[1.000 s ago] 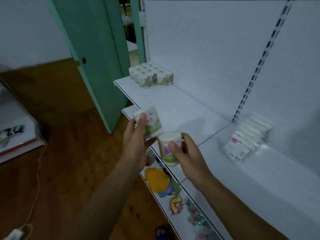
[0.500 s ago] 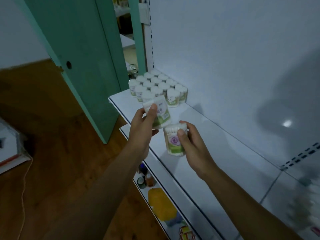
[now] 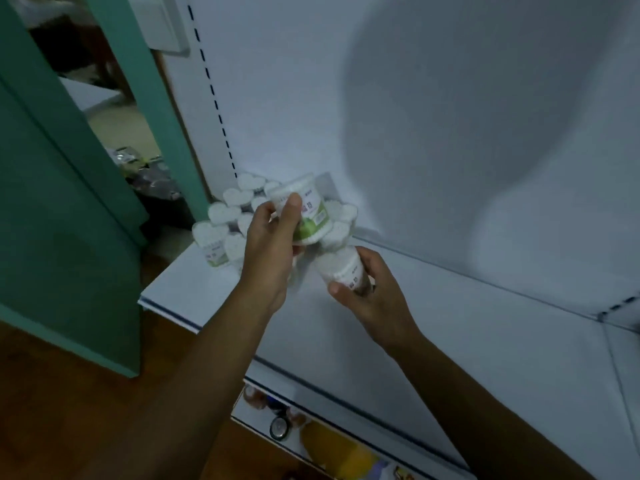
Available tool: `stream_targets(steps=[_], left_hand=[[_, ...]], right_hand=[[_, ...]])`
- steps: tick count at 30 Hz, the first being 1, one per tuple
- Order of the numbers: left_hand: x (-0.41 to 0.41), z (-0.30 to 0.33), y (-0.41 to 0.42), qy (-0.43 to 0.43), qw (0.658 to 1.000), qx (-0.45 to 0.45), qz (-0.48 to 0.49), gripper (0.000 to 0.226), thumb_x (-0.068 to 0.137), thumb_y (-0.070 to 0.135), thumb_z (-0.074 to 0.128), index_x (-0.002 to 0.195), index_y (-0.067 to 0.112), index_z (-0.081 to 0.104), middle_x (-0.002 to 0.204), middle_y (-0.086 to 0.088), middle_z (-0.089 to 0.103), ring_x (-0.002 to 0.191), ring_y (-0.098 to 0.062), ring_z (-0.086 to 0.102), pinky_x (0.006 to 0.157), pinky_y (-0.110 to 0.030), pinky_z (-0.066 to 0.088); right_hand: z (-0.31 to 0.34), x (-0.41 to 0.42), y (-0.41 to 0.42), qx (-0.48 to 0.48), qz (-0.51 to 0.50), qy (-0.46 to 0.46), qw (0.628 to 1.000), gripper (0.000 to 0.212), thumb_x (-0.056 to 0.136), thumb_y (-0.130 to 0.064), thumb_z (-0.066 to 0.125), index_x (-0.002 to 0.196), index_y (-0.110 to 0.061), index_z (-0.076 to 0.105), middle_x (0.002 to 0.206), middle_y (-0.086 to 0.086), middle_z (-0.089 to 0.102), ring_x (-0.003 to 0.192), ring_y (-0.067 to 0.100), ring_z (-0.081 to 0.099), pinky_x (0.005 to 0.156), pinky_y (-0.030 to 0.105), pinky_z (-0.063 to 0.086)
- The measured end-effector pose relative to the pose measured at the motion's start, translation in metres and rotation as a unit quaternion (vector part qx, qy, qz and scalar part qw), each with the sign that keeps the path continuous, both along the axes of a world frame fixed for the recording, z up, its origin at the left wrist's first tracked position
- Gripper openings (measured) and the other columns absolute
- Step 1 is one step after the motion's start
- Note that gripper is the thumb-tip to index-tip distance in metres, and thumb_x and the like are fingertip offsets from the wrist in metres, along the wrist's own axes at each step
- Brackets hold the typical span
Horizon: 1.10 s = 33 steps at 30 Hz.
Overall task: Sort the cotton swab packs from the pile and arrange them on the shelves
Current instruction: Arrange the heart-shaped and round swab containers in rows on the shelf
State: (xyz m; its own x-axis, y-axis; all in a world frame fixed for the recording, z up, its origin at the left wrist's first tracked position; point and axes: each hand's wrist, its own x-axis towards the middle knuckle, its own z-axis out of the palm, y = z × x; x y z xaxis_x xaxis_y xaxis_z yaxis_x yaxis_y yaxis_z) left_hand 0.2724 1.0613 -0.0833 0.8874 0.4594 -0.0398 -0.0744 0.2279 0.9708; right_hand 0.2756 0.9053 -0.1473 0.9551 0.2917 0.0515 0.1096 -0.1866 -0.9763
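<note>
- my left hand (image 3: 273,244) holds one cotton swab pack (image 3: 304,211), tilted; my thumb lies across its front and the other fingers curl behind it.
- this pack has a white top and a green and white label, and it is in the air just above the group of packs on the shelf (image 3: 221,220).
- my right hand (image 3: 370,292) grips a second cotton swab pack (image 3: 341,268); thumb and fingers are curled round its lower part, and its white top points toward the group.
- the second pack is just beside the near right edge of the group. i cannot tell if it touches the shelf or the other packs.
- the group stands at the far left end of the white shelf (image 3: 433,323), against the white back panel (image 3: 450,116). the packs stand upright and close together, and their white tops look heart-shaped.
- the two packs in my hands are near each other, the left one higher.
- on the left there is a green door (image 3: 62,202), and below it a brown wooden floor (image 3: 69,410).
- under the shelf a lower shelf (image 3: 346,455) shows with some small items and something yellow, too blurred to name.
</note>
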Motion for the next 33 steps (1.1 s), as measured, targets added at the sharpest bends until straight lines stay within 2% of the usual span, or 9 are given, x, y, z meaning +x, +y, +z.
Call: stream_targets(steps=[3, 6, 11, 14, 17, 22, 27, 30, 33], left_hand=[[0.016, 0.000, 0.022, -0.008, 1.000, -0.004, -0.027, 0.017, 0.098, 0.033, 0.055, 0.102, 0.017, 0.059, 0.092, 0.009, 0.072, 0.083, -0.004, 0.069, 0.067, -0.021, 0.053], [0.026, -0.005, 0.033, -0.013, 0.999, -0.002, -0.049, 0.014, 0.097, 0.031, 0.057, 0.096, 0.017, 0.058, 0.084, 0.012, 0.071, 0.080, -0.002, 0.069, 0.067, -0.021, 0.053], [0.036, -0.010, 0.042, -0.023, 0.996, 0.041, -0.076, 0.028, 0.081, 0.045, 0.065, 0.092, 0.019, 0.060, 0.085, 0.011, 0.072, 0.093, -0.011, 0.069, 0.088, -0.036, 0.055], [0.032, -0.009, 0.043, -0.031, 0.994, 0.063, -0.090, 0.028, 0.090, 0.038, 0.068, 0.104, 0.015, 0.061, 0.089, 0.009, 0.073, 0.096, -0.011, 0.070, 0.092, -0.036, 0.055], [0.027, -0.010, 0.047, -0.042, 0.990, 0.098, -0.092, 0.025, 0.089, 0.039, 0.067, 0.100, 0.017, 0.061, 0.086, 0.008, 0.070, 0.087, -0.005, 0.068, 0.084, -0.030, 0.055], [0.019, -0.008, 0.052, -0.041, 0.986, 0.129, -0.093, 0.006, 0.094, 0.026, 0.062, 0.098, 0.023, 0.061, 0.082, 0.019, 0.071, 0.085, 0.002, 0.067, 0.075, -0.018, 0.052], [0.008, -0.001, 0.053, -0.044, 0.984, 0.142, -0.097, 0.013, 0.096, 0.020, 0.060, 0.108, 0.023, 0.055, 0.094, 0.014, 0.069, 0.086, 0.005, 0.066, 0.074, -0.015, 0.051], [0.005, 0.000, 0.054, -0.059, 0.978, 0.167, -0.110, 0.029, 0.095, 0.017, 0.060, 0.121, 0.023, 0.048, 0.103, 0.010, 0.066, 0.085, 0.005, 0.066, 0.073, -0.016, 0.052], [0.010, -0.002, 0.052, -0.072, 0.967, 0.202, -0.139, 0.032, 0.092, 0.018, 0.067, 0.118, 0.022, 0.049, 0.108, 0.010, 0.062, 0.091, -0.006, 0.067, 0.072, -0.016, 0.052]], right_hand=[[-0.012, 0.008, 0.016, -0.080, -0.053, -0.031, 0.995, 0.056, 0.076, -0.035, 0.081, 0.119, -0.049, 0.047, 0.114, -0.025, 0.048, 0.113, 0.012, 0.049, 0.094, 0.033, 0.046], [-0.026, 0.011, 0.027, -0.078, -0.077, 0.006, 0.994, 0.060, 0.076, -0.035, 0.083, 0.126, -0.035, 0.050, 0.120, -0.009, 0.055, 0.109, 0.009, 0.055, 0.092, 0.034, 0.052], [-0.030, 0.017, 0.044, -0.069, -0.102, 0.015, 0.992, 0.059, 0.077, -0.027, 0.083, 0.122, -0.029, 0.047, 0.122, -0.007, 0.060, 0.105, 0.004, 0.059, 0.079, 0.009, 0.048], [-0.031, 0.019, 0.047, -0.102, -0.112, 0.006, 0.988, 0.057, 0.076, -0.028, 0.084, 0.117, -0.029, 0.045, 0.120, -0.008, 0.061, 0.104, 0.007, 0.058, 0.074, 0.007, 0.043], [-0.029, 0.025, 0.049, -0.166, -0.108, 0.003, 0.980, 0.057, 0.075, -0.034, 0.083, 0.117, -0.024, 0.046, 0.115, -0.008, 0.059, 0.101, 0.009, 0.056, 0.070, 0.014, 0.041], [-0.029, 0.037, 0.050, -0.226, -0.123, 0.007, 0.966, 0.062, 0.072, -0.044, 0.083, 0.119, -0.018, 0.050, 0.115, -0.003, 0.061, 0.101, 0.016, 0.058, 0.081, 0.034, 0.049], [-0.027, 0.030, 0.046, -0.217, -0.111, 0.019, 0.970, 0.097, 0.060, -0.052, 0.086, 0.139, -0.019, 0.040, 0.135, 0.002, 0.049, 0.118, 0.021, 0.053, 0.095, 0.046, 0.051], [-0.018, 0.014, 0.039, -0.188, -0.126, -0.072, 0.971, 0.090, 0.074, -0.043, 0.082, 0.146, -0.017, 0.035, 0.140, 0.001, 0.043, 0.124, 0.019, 0.046, 0.100, 0.040, 0.047], [-0.003, -0.001, 0.034, -0.154, -0.095, -0.126, 0.975, 0.073, 0.084, -0.046, 0.073, 0.144, -0.027, 0.035, 0.135, -0.011, 0.040, 0.119, 0.008, 0.044, 0.096, 0.020, 0.044]])
